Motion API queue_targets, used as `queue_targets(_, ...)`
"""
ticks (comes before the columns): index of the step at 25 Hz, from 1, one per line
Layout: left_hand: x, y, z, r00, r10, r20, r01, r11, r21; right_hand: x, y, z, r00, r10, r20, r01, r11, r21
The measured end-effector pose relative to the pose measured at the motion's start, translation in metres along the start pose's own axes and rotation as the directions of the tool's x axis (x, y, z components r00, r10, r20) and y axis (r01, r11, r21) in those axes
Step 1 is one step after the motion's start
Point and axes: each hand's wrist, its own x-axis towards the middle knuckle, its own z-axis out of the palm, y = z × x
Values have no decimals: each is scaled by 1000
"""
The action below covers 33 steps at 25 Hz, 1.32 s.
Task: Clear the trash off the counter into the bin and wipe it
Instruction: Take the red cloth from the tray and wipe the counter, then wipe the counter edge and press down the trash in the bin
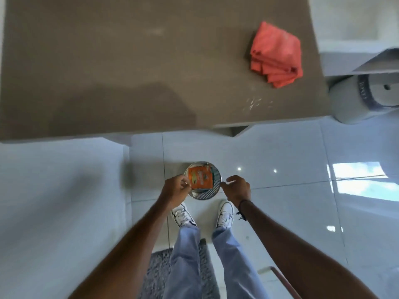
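Observation:
A small round metal bin (201, 197) stands on the white tiled floor in front of my feet. An orange packet (199, 178) sits in its mouth. My left hand (174, 189) is at the bin's left rim, fingers pinched on the packet's lower left edge. My right hand (236, 188) is at the right rim, with thumb and forefinger closed on the rim. Above, the brown counter (129, 61) carries a folded coral cloth (276, 53) at its right end. Pale crumbs (257, 102) lie near the counter's front edge.
A grey paper-towel roll (354, 98) lies right of the counter's end. A white cabinet front (54, 201) fills the left. A grey rug (157, 275) lies under my legs, and my white shoes (225, 214) stand just behind the bin.

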Motion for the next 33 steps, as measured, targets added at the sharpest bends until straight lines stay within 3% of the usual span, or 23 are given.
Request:
queue_targets(3,54,-65,41,969,-244,49,244,970,-3,59,32,48,998,54,11,-53,998,-33)
queue_targets(5,105,-107,79,948,-314,49,316,948,-32,117,58,91,998,59,-27,-60,996,-64)
queue_targets(9,159,-147,125,932,-362,-4,360,929,-84,179,92,139,992,121,25,-117,987,-106)
queue_targets(13,173,-150,141,934,-357,0,356,930,-96,194,102,144,993,97,66,-90,992,-93)
queue_targets(17,139,-123,131,928,-370,-36,364,925,-106,155,93,104,994,41,102,-22,984,-179)
queue_targets(20,87,-88,99,929,-367,-38,363,928,-88,84,73,36,993,21,119,8,971,-238)
queue_targets(25,-12,-13,40,937,-346,56,347,938,-9,-31,29,-77,991,-41,131,76,959,-273)
queue_targets(28,-66,37,7,926,-357,121,363,931,-40,-76,-6,-124,981,-188,42,192,935,-297)
queue_targets(31,-88,60,-13,938,-328,115,338,937,-82,-106,-59,-167,903,-420,-89,368,863,-345)
queue_targets(33,-88,63,-20,940,-331,80,338,937,-93,-118,-96,-193,790,-581,-196,480,784,-394)
